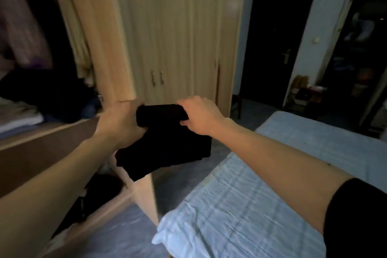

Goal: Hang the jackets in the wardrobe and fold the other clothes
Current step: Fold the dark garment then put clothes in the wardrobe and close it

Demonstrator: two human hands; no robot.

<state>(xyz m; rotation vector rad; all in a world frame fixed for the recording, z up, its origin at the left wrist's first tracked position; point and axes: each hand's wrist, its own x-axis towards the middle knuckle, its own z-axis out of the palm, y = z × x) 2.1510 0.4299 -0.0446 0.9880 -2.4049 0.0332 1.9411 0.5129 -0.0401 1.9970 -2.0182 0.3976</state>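
Folded black garment [165, 140] held in the air by both hands, left hand [120, 125] gripping its left edge, right hand [199, 115] curled over its top, wardrobe [178, 37] behind it, bed [261, 184] to its right

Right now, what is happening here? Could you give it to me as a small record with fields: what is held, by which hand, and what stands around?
held: folded black garment, up in the air
left hand: grips the garment's left side
right hand: fingers curled over its top edge
wardrobe: middle doors shut
open door: swung out at the left
shelf inside: stack of clothes, blurred
bed: light blue sheet, at the right
stage: garment looks folded, not yet put down
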